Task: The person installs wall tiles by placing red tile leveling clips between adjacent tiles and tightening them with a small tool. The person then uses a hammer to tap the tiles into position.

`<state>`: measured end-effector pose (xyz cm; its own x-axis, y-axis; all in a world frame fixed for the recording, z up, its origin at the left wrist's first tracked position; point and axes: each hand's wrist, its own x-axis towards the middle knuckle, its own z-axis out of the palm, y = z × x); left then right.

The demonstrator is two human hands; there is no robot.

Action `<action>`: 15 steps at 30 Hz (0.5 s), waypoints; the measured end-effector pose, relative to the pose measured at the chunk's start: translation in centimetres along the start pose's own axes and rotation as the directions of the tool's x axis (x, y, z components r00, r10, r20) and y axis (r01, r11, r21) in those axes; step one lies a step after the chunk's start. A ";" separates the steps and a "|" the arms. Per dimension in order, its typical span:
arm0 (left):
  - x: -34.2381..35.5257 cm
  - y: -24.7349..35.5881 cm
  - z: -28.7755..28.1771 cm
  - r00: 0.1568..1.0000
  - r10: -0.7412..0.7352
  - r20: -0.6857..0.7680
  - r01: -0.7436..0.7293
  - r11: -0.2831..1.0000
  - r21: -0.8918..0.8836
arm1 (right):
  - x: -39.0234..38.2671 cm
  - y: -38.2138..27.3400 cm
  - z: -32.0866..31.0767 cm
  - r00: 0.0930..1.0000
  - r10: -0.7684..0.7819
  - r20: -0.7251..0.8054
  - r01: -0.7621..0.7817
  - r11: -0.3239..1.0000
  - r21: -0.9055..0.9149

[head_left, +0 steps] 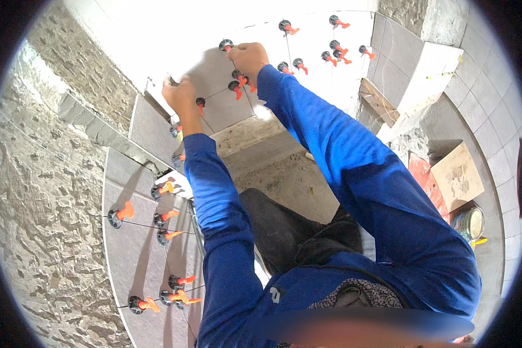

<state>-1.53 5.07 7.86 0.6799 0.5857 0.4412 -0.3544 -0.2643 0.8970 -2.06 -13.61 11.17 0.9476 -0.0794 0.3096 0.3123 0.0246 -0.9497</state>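
Up on the tiled wall, my right hand (250,58) has its fingers closed on the orange handle of a black tile leveling clip (225,44). Just below that hand, more black-and-orange leveling clips (234,86) cluster at a tile joint. My left hand (180,94) rests against the left part of a grey wall tile (206,75), thumb and fingers apart, holding nothing that I can see. Beneath it another leveling clip (200,102) sticks out of a joint. Strong light washes out the upper tiles.
Tiles on the left wall (134,246) carry several protruding leveling clips (120,215). Rough bare plaster (46,191) lies beyond them. At the right are a cardboard-coloured square (458,176), a round container (470,223) and a wooden piece (379,102) by a ledge.
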 end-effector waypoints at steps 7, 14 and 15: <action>-0.2 -0.1 0.3 0.999 0.040 -0.036 -0.035 0.990 0.135 | 0.5 0.4 0.4 0.997 0.021 -0.079 -0.032 0.990 -0.140; -0.7 0.6 0.3 0.993 0.116 -0.021 -0.111 0.978 0.179 | 1.0 0.7 0.5 0.996 0.061 -0.068 -0.076 0.967 -0.242; -0.8 0.8 0.3 0.994 0.110 -0.018 -0.106 0.980 0.166 | 1.0 0.7 0.6 0.996 0.063 -0.066 -0.077 0.969 -0.236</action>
<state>-2.19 4.16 8.18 0.6249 0.5670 0.5367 -0.3126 -0.4482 0.8375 -0.81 -13.13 10.86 0.9588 -0.1429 0.2455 0.2139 -0.2055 -0.9550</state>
